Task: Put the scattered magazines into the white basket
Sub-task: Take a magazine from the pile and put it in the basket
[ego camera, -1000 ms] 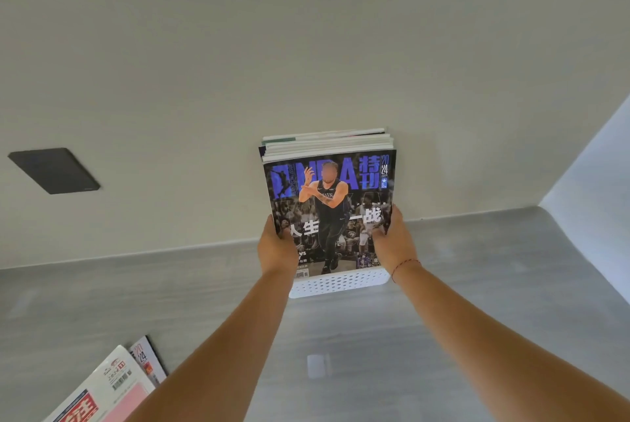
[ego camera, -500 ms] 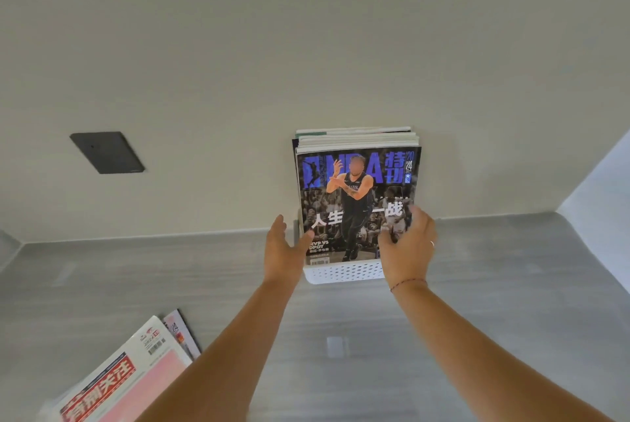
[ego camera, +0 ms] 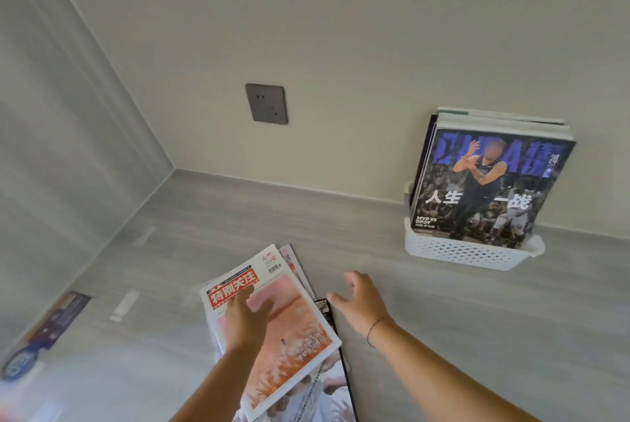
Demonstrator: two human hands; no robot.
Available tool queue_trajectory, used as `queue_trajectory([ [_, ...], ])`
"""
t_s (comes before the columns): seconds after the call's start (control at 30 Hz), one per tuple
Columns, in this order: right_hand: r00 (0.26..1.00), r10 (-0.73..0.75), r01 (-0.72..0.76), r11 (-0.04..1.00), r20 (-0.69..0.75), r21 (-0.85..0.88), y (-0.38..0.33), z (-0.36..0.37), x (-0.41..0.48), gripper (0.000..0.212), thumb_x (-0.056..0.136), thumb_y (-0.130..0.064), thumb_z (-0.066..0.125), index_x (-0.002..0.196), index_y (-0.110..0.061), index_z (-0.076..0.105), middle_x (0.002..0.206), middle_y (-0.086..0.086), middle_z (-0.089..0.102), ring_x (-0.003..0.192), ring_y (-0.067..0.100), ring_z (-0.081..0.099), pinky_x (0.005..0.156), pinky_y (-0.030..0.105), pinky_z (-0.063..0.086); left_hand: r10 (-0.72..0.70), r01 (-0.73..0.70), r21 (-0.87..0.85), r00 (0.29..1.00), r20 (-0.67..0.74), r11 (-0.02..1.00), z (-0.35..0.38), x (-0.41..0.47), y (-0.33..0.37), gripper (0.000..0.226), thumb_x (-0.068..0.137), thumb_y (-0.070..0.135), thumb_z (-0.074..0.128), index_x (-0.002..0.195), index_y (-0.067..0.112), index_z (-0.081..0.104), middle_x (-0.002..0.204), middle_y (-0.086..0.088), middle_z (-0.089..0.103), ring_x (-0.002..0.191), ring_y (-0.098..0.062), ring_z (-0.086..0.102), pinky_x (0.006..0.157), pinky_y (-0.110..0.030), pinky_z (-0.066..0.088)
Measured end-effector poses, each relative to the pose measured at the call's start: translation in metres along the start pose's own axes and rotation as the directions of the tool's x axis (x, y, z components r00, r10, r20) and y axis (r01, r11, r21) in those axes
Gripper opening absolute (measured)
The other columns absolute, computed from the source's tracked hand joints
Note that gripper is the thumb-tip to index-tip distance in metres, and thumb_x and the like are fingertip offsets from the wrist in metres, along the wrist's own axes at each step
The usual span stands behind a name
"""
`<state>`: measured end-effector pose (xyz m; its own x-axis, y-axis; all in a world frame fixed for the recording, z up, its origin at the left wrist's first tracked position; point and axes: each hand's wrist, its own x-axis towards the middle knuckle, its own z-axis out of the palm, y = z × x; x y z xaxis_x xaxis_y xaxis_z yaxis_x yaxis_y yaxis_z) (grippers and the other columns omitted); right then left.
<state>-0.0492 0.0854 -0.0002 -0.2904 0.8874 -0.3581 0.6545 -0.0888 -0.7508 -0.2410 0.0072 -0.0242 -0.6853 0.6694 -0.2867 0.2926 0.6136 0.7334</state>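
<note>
Near the front edge of the grey surface, a person reaches both hands toward a loose pile of magazines that is yet to be cleared. The left hand is open with fingers spread and sits directly over the pink cover of the top copy; whether the palm touches the paper cannot be told. The right hand, a thin cord at its wrist, is likewise spread and holds nothing, poised just off the pile's right side above the dark edge of a lower copy. The top copy lies skewed, with its red title toward the back wall and its long axis running from far left to near right. The left hand is therefore the nearer and the right is placed to take the opposite long edge. The white basket stands at the back edge against that wall, well apart and to the far right of the pile, so any lift would likely travel away and rightward. A stack stands upright inside it and seemingly fills most of it. A stray magazine lies at the left edge by the left wall, and a dark socket is set in the back wall.
</note>
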Motion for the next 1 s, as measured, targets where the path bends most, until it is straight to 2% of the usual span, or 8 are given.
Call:
queue_trajectory([
  [0.1, 0.997, 0.032, -0.027, 0.997, 0.070, -0.066, -0.007, 0.031, -0.001, 0.053, 0.084, -0.035, 0.060, 0.130, -0.013, 0.047, 0.127, 0.004, 0.048, 0.118, 0.020, 0.050, 0.096, 0.027, 0.042, -0.122, 0.119, -0.060, 0.992, -0.043, 0.991, -0.024, -0.001, -0.030, 0.052, 0.083, 0.023, 0.068, 0.129, 0.005, 0.051, 0.127, -0.019, 0.052, 0.107, -0.036, 0.057, 0.088, -0.047, 0.051],
  [0.23, 0.999, 0.018, -0.009, 0.984, 0.046, -0.178, -0.014, 0.061, -0.003, 0.022, 0.083, -0.040, 0.060, 0.079, -0.020, 0.051, 0.088, 0.002, 0.044, 0.074, 0.018, 0.044, 0.060, 0.023, 0.037, -0.218, 0.216, -0.042, 0.974, -0.056, 0.975, -0.041, 0.001, -0.060, 0.056, 0.084, 0.030, 0.066, 0.131, 0.005, 0.049, 0.128, -0.020, 0.051, 0.110, -0.038, 0.056, 0.091, -0.049, 0.050],
  [0.37, 1.000, 0.001, -0.004, 0.975, -0.014, -0.223, -0.019, 0.076, -0.002, 0.032, 0.084, -0.037, 0.058, 0.103, -0.011, 0.060, 0.098, 0.004, 0.050, 0.086, 0.021, 0.053, 0.073, 0.028, 0.048, -0.255, 0.254, -0.131, 0.967, 0.012, 0.958, -0.044, 0.005, -0.071, 0.048, 0.083, 0.026, 0.066, 0.124, 0.005, 0.052, 0.120, -0.018, 0.057, 0.103, -0.036, 0.061, 0.089, -0.053, 0.052],
  [0.5, 0.997, 0.071, -0.067, 0.993, 0.034, -0.100, -0.025, 0.090, -0.006, 0.030, 0.083, -0.032, 0.066, 0.106, -0.021, 0.050, 0.074, -0.013, 0.043, 0.062, 0.003, 0.046, 0.052, 0.015, 0.035, -0.358, 0.359, -0.330, 0.931, 0.065, 0.873, -0.049, 0.011, -0.071, 0.047, 0.086, 0.025, 0.064, 0.127, 0.008, 0.047, 0.112, -0.014, 0.064, 0.084, -0.029, 0.068, 0.067, -0.040, 0.058],
  [0.57, 0.991, 0.122, -0.120, 0.992, 0.048, -0.033, -0.025, 0.096, -0.008, 0.037, 0.083, -0.025, 0.066, 0.116, -0.020, 0.050, 0.079, -0.011, 0.049, 0.067, 0.004, 0.050, 0.054, 0.015, 0.038, -0.377, 0.385, -0.353, 0.921, 0.093, 0.853, -0.053, 0.014, -0.072, 0.038, 0.089, 0.020, 0.060, 0.123, 0.008, 0.048, 0.106, -0.015, 0.066, 0.081, -0.028, 0.066, 0.065, -0.036, 0.056],
  [0.7, 0.983, 0.148, -0.147, 0.989, 0.106, -0.017, -0.028, 0.106, -0.010, 0.032, 0.081, -0.019, 0.065, 0.113, -0.016, 0.061, 0.092, -0.003, 0.062, 0.081, 0.014, 0.058, 0.073, 0.024, 0.048, -0.315, 0.302, -0.296, 0.949, 0.004, 0.906, -0.063, 0.015, -0.075, 0.018, 0.091, 0.009, 0.049, 0.105, 0.006, 0.058, 0.084, -0.011, 0.066, 0.069, -0.026, 0.061, 0.058, -0.031, 0.051],
  [0.9, 0.984, 0.156, -0.174, 0.952, 0.090, 0.250, -0.026, 0.098, -0.009, 0.024, 0.081, -0.022, 0.067, 0.102, -0.011, 0.065, 0.079, -0.004, 0.062, 0.066, 0.008, 0.055, 0.055, 0.017, 0.040, -0.101, 0.130, -0.476, 0.991, 0.087, 0.870, -0.078, 0.017, -0.043, 0.008, 0.088, 0.011, 0.060, 0.093, 0.016, 0.063, 0.077, -0.003, 0.067, 0.063, -0.017, 0.060, 0.056, -0.028, 0.050],
  [1.0, 0.985, 0.134, -0.166, 0.906, 0.107, 0.389, -0.028, 0.079, -0.003, 0.027, 0.082, -0.020, 0.068, 0.106, -0.007, 0.064, 0.091, 0.004, 0.068, 0.077, 0.014, 0.064, 0.067, 0.023, 0.051, 0.027, 0.064, -0.507, 0.985, 0.169, 0.860, -0.080, 0.021, -0.018, 0.014, 0.088, 0.009, 0.060, 0.090, 0.021, 0.067, 0.082, -0.003, 0.072, 0.069, -0.018, 0.063, 0.064, -0.031, 0.055],
])
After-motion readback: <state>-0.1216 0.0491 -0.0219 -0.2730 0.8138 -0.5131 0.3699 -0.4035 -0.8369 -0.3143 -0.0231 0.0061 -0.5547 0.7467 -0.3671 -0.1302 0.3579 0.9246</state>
